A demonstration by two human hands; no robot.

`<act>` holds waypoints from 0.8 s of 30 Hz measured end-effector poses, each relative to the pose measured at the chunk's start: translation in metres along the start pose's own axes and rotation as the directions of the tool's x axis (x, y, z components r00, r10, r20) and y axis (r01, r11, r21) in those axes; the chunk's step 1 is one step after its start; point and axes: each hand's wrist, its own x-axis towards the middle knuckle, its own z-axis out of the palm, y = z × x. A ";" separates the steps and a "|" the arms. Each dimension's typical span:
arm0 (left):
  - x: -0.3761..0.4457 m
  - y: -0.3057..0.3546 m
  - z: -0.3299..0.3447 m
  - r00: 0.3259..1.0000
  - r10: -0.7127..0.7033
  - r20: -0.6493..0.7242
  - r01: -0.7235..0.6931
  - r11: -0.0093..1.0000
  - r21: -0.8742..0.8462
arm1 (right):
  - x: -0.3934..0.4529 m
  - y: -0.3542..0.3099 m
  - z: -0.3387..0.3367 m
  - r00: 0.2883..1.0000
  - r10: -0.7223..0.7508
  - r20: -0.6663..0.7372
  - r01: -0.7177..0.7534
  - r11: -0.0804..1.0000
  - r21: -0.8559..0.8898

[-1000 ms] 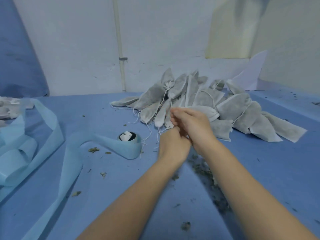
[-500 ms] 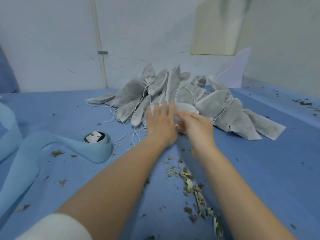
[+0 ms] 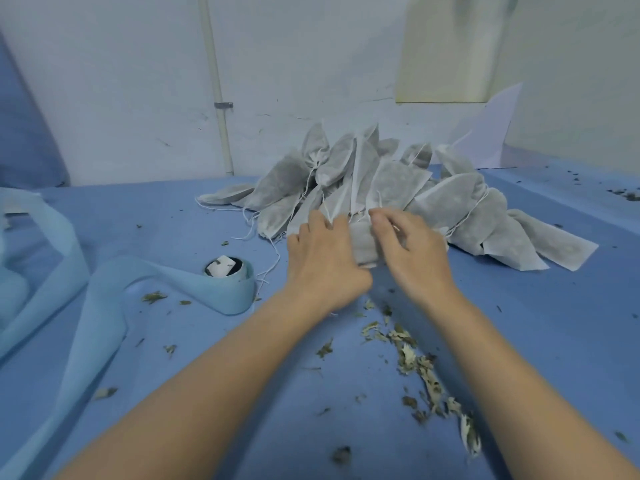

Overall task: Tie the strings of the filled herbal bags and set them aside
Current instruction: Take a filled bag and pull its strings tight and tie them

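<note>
Bags (image 3: 391, 188): grey, filled, heaped just beyond both hands and spreading off to the right, white strings (image 3: 313, 174) trailing from the necks; some necks cinched, others hard to tell.
Table (image 3: 536, 323): blue covering, under both forearms and the heap.
Wall (image 3: 121, 81): pale, behind the heap, with a thin upright pipe (image 3: 218, 98) left of the hands.
Strip (image 3: 104, 306): light blue, looping across the table left of the left hand, wound at its near end round a roll (image 3: 227, 271) with a dark core.
Left hand (image 3: 323, 263): palm down, fingers fairly straight, laid on a single bag (image 3: 362, 245) at the foot of the heap.
Right hand (image 3: 412, 252): palm down, fingers bent over the same bag from its other side; whether gripping or only resting, cannot tell.
Single bag: between the two hands, touching both, against the heap.
Herb scraps (image 3: 415, 362): dried leaf bits, trailing from under the wrists back along the right forearm; scattered flecks left of the left forearm.
</note>
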 end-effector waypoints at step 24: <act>-0.037 -0.007 -0.023 0.998 0.057 0.039 -0.049 0.981 -0.186 | -0.007 -0.011 -0.005 0.938 0.225 0.263 -0.282 0.937 0.204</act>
